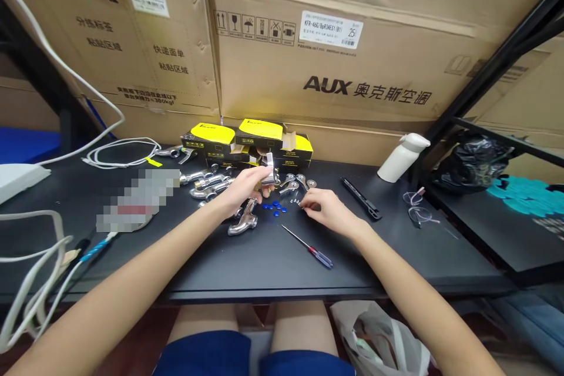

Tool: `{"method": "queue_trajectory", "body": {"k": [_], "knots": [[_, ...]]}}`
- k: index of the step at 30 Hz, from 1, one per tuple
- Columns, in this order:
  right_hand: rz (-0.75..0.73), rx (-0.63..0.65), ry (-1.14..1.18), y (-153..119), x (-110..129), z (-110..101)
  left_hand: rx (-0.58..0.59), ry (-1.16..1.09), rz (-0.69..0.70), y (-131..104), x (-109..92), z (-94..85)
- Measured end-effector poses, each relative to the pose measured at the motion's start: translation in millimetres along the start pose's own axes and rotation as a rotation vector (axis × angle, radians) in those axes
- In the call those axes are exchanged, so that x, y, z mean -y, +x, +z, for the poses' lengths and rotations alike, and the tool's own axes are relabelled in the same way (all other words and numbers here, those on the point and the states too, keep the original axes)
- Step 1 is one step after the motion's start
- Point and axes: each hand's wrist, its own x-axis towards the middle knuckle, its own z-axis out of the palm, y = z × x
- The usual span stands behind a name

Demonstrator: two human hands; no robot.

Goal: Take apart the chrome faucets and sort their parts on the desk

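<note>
My left hand [245, 189] is closed around a chrome faucet part [270, 169], held above the black table. The fingertips of my right hand [325, 208] are at some tiny silver screws [296, 201] on the table; whether one is pinched is too small to tell. Several blue caps [277, 205] lie between my hands. Behind them are silver lever handles [289, 184]. A chrome faucet body [243, 223] rests just below my left hand, with several more to its left. Nearer the front lies a screwdriver [315, 251] with a red and blue handle.
Black and yellow boxes [259, 132] stand at the back against large cartons [370, 64]. On the right are a black holder-like tool [360, 198], a white bottle [402, 157] and glasses [415, 205]. White cables [121, 142] and a blurred object [138, 200] lie left.
</note>
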Motion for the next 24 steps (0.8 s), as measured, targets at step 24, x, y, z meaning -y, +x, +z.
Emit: {"method": "queue_trajectory", "body": {"k": [24], "knots": [[-0.031, -0.237, 0.007, 7, -6, 11, 0.059, 0.083, 0.024, 0, 3, 2.2]]}}
